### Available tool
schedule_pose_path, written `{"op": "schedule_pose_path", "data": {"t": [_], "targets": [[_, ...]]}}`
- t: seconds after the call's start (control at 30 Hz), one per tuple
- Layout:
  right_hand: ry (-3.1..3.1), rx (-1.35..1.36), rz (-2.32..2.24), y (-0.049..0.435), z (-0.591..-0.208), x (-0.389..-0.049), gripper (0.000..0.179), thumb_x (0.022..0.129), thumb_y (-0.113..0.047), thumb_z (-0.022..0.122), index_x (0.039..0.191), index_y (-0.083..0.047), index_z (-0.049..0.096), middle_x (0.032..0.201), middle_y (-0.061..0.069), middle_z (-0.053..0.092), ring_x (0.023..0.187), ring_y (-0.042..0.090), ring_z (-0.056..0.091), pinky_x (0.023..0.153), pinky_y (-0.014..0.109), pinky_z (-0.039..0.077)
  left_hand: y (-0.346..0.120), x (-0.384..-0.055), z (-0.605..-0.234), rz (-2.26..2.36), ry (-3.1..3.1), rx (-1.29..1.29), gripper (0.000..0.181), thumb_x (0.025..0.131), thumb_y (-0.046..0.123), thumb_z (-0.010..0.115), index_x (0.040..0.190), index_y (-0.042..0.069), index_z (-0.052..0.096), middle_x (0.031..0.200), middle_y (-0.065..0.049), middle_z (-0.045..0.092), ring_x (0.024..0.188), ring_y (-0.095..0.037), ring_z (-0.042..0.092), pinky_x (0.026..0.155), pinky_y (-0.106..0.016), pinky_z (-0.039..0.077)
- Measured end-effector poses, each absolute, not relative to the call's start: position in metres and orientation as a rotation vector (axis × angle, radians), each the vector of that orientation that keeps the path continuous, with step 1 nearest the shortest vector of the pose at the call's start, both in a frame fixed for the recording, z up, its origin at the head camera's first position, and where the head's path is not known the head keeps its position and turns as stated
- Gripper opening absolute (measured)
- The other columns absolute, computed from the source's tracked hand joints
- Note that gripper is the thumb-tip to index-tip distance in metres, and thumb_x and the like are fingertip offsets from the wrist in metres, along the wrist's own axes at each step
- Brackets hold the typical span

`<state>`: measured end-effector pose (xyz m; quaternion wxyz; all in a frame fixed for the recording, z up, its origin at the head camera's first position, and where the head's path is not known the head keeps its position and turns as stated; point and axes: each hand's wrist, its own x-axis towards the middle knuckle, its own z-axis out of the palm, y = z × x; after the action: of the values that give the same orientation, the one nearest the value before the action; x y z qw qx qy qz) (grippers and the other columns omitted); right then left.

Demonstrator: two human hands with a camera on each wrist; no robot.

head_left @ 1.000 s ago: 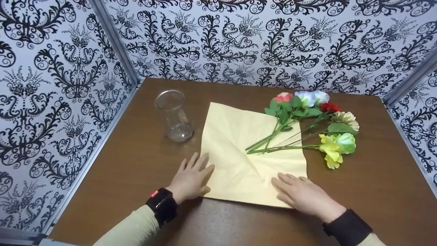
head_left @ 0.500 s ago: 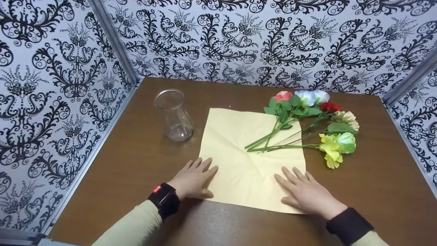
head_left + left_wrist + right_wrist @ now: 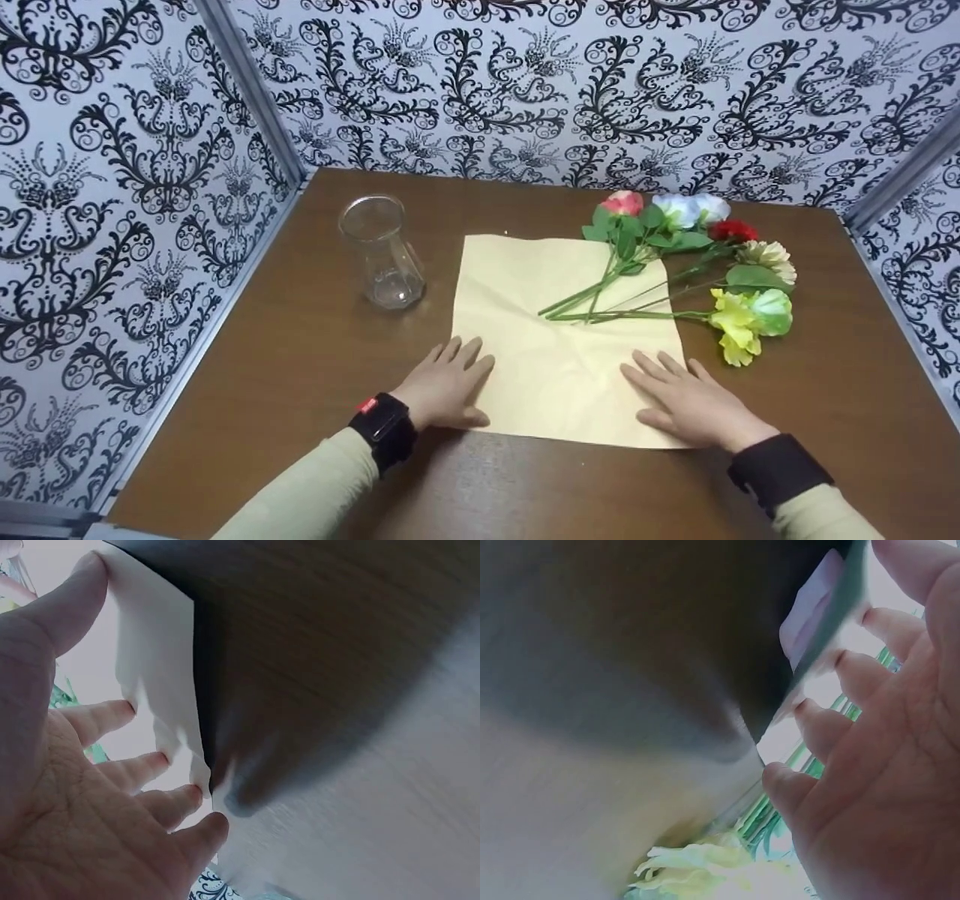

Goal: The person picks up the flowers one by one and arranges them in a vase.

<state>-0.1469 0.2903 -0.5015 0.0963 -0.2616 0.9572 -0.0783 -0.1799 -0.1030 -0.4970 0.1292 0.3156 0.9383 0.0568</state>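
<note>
A pale yellow sheet point(image 3: 525, 375), creased across its middle, lies on the brown table. My left hand point(image 3: 446, 386) rests on its near left corner with fingers spread. On the near right corner my right hand point(image 3: 694, 401) presses with straight, spread fingers. In the left wrist view the fingertips point(image 3: 161, 757) touch the sheet's edge, and the right wrist view shows the other fingertips point(image 3: 844, 660) against it too. Several artificial flowers lie to the right, their green stems point(image 3: 592, 289) across the sheet. Among them are a yellow bloom point(image 3: 735, 326) and a red one point(image 3: 733, 230).
A clear glass vase point(image 3: 391, 262) stands upright left of the sheet. Patterned black-and-white panels point(image 3: 525, 97) rise behind the table point(image 3: 300, 300) and on both sides of it.
Both hands have shifted right, the sheet and flowers going slightly with them. The sheet first slid toward me, then slightly away, and lies flatter than before. The vase has stayed in place.
</note>
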Motion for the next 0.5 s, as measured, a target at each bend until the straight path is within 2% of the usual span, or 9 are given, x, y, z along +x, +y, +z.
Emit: {"op": "schedule_pose_path", "data": {"t": [0.27,0.5], "targets": [[2.814,-0.725,-0.253,0.297,-0.504,-0.153,0.068,0.1,-0.044,0.061,0.158,-0.016,0.04,0.164,0.015,0.032,0.147,0.05,0.03,0.111,0.075,0.019,-0.094,-0.19,-0.493,0.119,2.659,0.89,0.095,0.086,0.054,0.075,0.161,0.017,0.031,0.169,-0.015,0.02,0.154,-0.039,0.021,0.122,-0.057,0.018],[2.83,-0.749,-0.275,0.295,-0.503,-0.153,0.067,0.1,-0.04,0.063,0.157,-0.012,0.041,0.163,0.019,0.033,0.145,0.053,0.031,0.108,0.075,0.025,-0.094,-0.192,-0.491,0.147,2.654,0.89,0.094,0.084,0.053,0.077,0.16,0.016,0.035,0.168,-0.015,0.023,0.154,-0.04,0.022,0.12,-0.058,0.023]]}}
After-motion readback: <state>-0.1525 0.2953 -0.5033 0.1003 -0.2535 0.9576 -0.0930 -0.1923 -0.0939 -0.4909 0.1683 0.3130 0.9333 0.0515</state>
